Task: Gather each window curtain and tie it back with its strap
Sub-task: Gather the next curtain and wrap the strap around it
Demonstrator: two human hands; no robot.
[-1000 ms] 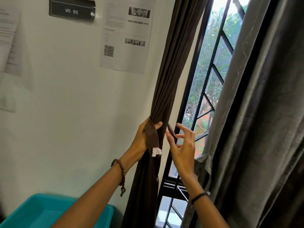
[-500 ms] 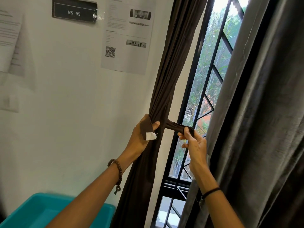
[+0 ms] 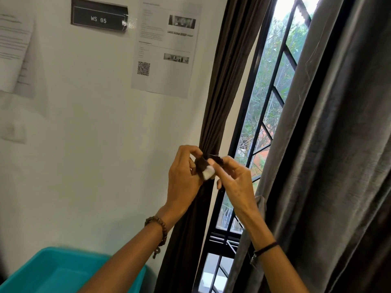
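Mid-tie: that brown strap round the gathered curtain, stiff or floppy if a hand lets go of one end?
Probably floppy: the strap creases sharply where the left hand and right hand pinch its ends. Likely light, since fingertip pinches alone carry it. A released end would probably droop, and the brown curtain might spread, as the white patch lies uncovered.

white wall (image 3: 95,149) carries a dark sign (image 3: 99,17); a qr-code sheet (image 3: 167,49) beside it

Both forearms rise from the bottom edge and meet at mid-frame. The left hand (image 3: 184,178), fingers curled, pinches one end of the strap (image 3: 200,163). The right hand (image 3: 236,182) pinches the other end, its remaining fingers loosely bent.
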